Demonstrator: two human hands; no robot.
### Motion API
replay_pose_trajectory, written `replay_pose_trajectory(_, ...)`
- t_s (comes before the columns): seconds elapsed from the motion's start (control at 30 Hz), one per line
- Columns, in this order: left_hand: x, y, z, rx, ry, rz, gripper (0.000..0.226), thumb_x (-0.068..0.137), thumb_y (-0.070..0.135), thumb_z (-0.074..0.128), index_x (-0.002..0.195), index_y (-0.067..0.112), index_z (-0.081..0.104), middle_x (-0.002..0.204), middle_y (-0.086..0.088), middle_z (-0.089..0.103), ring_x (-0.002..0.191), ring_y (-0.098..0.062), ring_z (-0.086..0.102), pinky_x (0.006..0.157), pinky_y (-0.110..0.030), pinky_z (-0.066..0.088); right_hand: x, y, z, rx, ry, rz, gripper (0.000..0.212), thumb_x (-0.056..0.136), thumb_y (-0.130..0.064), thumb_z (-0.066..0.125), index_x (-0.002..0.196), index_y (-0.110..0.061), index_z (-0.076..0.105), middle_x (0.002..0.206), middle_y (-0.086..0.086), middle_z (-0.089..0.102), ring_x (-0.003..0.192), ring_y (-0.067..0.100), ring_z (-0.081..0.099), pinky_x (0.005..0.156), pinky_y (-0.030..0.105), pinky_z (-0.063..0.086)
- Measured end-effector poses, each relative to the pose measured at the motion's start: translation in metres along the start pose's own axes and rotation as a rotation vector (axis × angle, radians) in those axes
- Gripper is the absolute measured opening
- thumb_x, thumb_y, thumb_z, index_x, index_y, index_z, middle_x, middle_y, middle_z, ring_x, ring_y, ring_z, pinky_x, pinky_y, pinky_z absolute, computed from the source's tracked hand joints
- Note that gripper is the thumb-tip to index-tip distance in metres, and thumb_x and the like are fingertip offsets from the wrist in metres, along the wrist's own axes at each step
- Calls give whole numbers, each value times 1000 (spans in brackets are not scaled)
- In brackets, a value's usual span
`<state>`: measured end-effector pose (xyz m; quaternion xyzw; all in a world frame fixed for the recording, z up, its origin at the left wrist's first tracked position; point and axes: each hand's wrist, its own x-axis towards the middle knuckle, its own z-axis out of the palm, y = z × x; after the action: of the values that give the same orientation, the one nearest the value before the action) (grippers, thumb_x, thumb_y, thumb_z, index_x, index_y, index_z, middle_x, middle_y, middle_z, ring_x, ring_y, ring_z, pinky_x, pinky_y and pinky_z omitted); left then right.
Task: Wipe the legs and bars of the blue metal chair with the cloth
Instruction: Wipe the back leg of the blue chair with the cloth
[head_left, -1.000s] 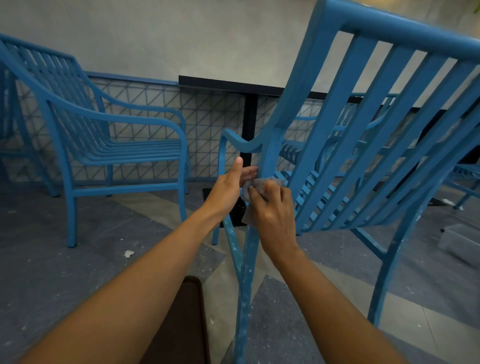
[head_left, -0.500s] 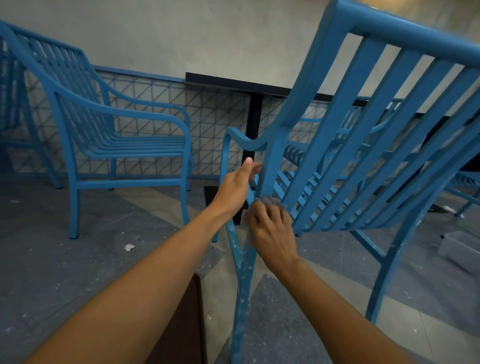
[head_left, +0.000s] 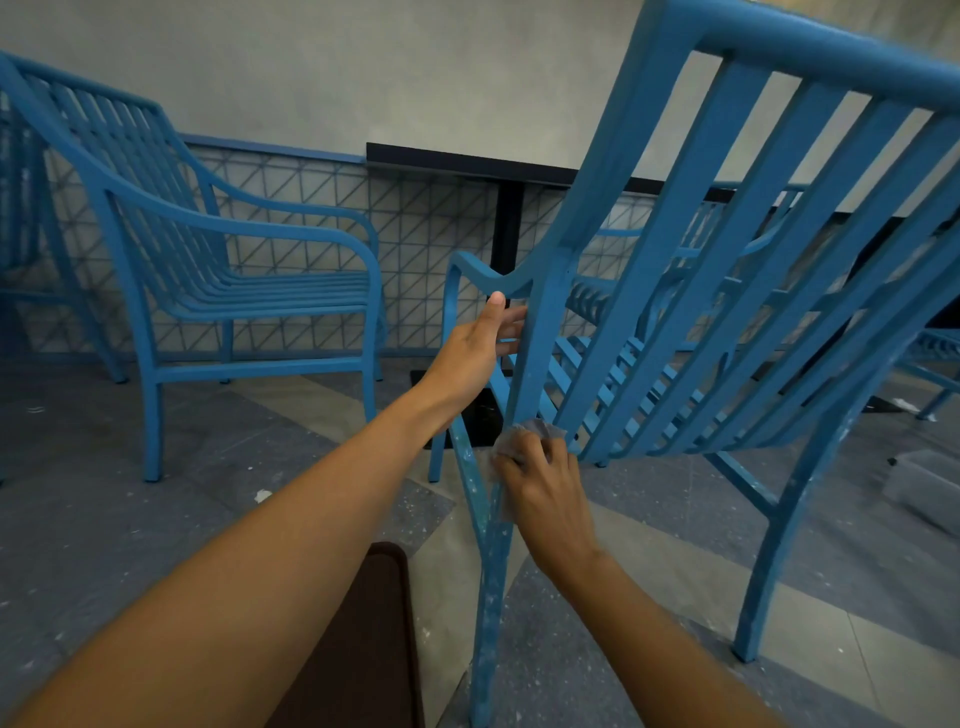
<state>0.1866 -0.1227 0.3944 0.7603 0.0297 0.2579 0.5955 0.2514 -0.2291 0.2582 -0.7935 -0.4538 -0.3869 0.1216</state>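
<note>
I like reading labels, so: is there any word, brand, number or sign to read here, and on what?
None: no readable text anywhere in the view.
The blue metal chair being wiped bears only white specks on its leg.
The cloth under the right hand is plain.
The second blue chair and black table carry no labels.

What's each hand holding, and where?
Right hand grips the bunched cloth against the chair's rear leg. Left hand holds the back upright below the armrest.
</note>
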Motion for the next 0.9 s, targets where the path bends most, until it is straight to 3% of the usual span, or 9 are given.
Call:
replay_pose_trajectory(0.17,0,-1,-1,0,-9,10,52,99,45,16,128,21,52,110,12,58,90,9,56,92,-18,37,-11,1,-7,80,54,16,37,60,-2,83,94,-12,70,106,4,40,85,22,38,66,33,50)
replay_pose_trajectory(0.27,2,-4,-2,-1,0,12,52,99,44,17,128,19,53,112,10,59,89,9,56,76,-10,41,-9,7,-26,98,225,68,37,63,-6,83,97,-5,70,109,7,40,90,25,37,68,35,49)
replay_pose_trajectory(0.37,5,-7,-2,-14,-1,11,52,100,43,18,128,17,53,115,7,60,91,6,57,79,-11,40,13,13,-41,62,438,2,27,73,-7,75,99,-3,70,114,9,40,96,31,38,78,38,45)
replay_pose_trajectory(0.43,6,-7,-3,-24,-2,7,53,100,44,18,128,17,53,112,8,60,93,4,57,82,-13,41,32,13,-42,-11,483,-140,19,81,-9,67,100,-5,69,116,7,43,100,30,40,81,36,40)
replay_pose_trajectory(0.53,8,-7,-3,-42,15,1,53,99,45,19,126,17,55,110,7,60,95,2,57,86,-15,44,51,11,-30,-132,385,-314,20,84,-9,60,102,-8,69,119,7,59,113,28,43,91,39,36)
replay_pose_trajectory(0.63,7,-7,-2,-23,11,-3,53,99,44,19,127,16,54,109,7,61,91,4,58,74,-10,43,55,9,-17,-285,192,-384,20,79,-11,58,93,-5,71,100,11,68,114,31,53,105,43,33)
replay_pose_trajectory(0.77,6,-5,-2,-9,8,-3,53,99,44,18,127,16,54,110,8,61,90,6,58,72,-11,41,45,-1,-15,-428,-97,-451,24,64,-23,75,83,-7,74,88,9,71,98,28,63,102,41,42)
replay_pose_trajectory(0.9,6,-6,-1,-11,9,3,52,99,44,19,126,18,55,114,6,62,90,6,58,76,-12,39,36,-2,-13,-434,-138,-499,22,65,-24,74,81,-9,75,81,6,70,93,27,64,100,40,43)
